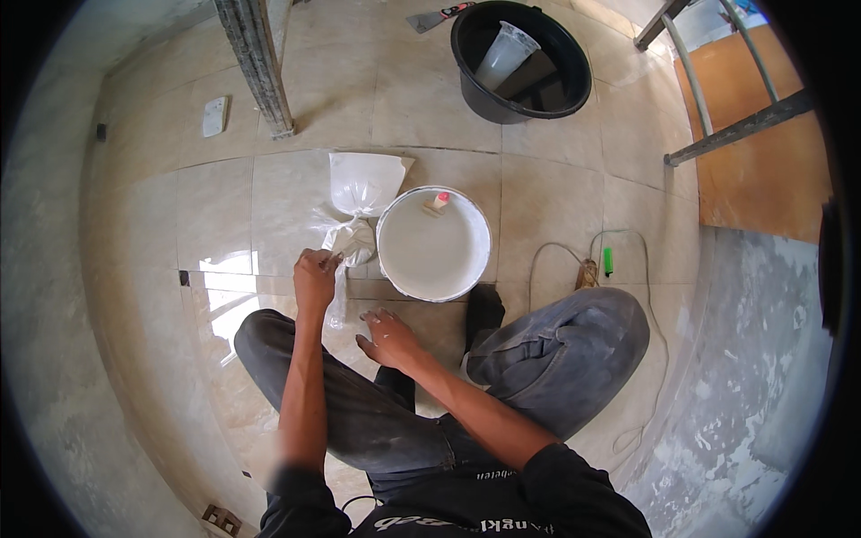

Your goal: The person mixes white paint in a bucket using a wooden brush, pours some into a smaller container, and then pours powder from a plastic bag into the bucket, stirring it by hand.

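My left hand [316, 273] is closed, its fingertips pinching the edge of a small clear plastic bag [352, 240] with white powder in it. A loose tail of clear plastic hangs down below the fingers. Just beyond lies a larger plastic bag [366, 184], also with white contents. To the right of the bags stands a round white bucket [384, 269] of smooth whitish mix. A tool with a red-tipped handle [440, 201] sticks out of the mix near the far rim. My right hand [390, 339] hovers over my lower legs, empty, with its fingers apart.
A black tub [525, 112] holding dark water and a clear plastic cup [508, 56] stands far right, a scraper [435, 18] beside it. Ladder legs [256, 72] rest on the tiles. At right are a cable [646, 260], a green object [608, 261] and a board [758, 152].
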